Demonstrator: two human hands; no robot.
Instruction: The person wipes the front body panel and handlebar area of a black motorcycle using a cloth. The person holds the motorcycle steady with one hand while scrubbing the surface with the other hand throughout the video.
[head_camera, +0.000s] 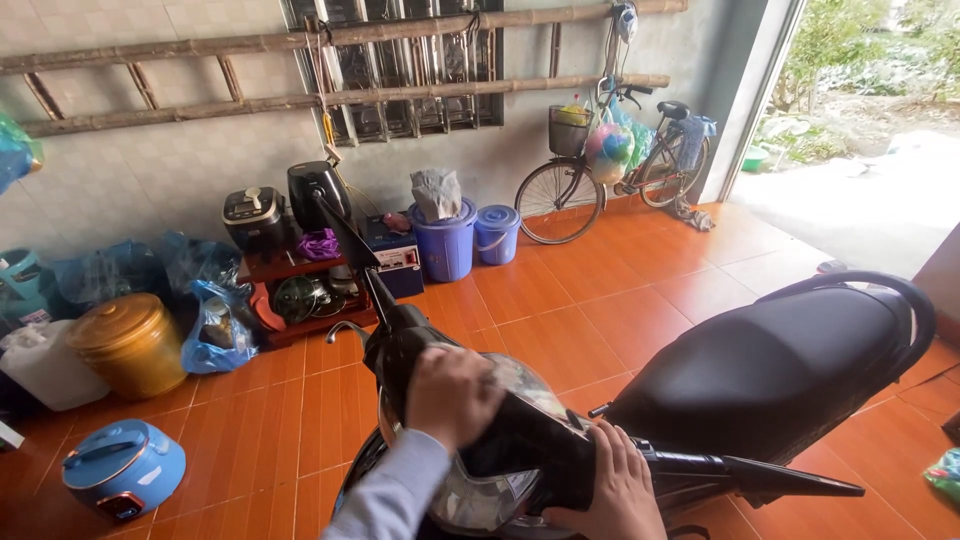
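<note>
**Two hands on a black motorbike's front end**

Nearest the camera, the right hand (612, 487) lies flat with fingers spread wide against the black headlight cowl (530, 440) of a motorbike (760, 370), gripping nothing but pressing on the panel close to the right handlebar grip (790, 477). The left hand (452, 395), coming out of a pale blue sleeve (392, 497), is curled over the top of the cowl beside the clear instrument cover (525, 385), its fingers closed on the panel's edge. The motorbike stands on an orange tiled floor (560, 300), its long black seat (775, 365) stretching to the right, and its left mirror (340, 225) rising on a thin stalk ahead of the hands.

Left of the bike, on the floor, sits a blue rice cooker (125, 468), then a gold lidded pot (130, 343) and a blue plastic bag (215, 330). Farther back, a low red shelf (300, 290) carries cooking appliances, with two blue lidded buckets (465, 238) beside it. Against the tiled wall leans a bicycle (610, 165) with a front basket, and a bamboo ladder (300, 70) hangs lengthwise above.
</note>
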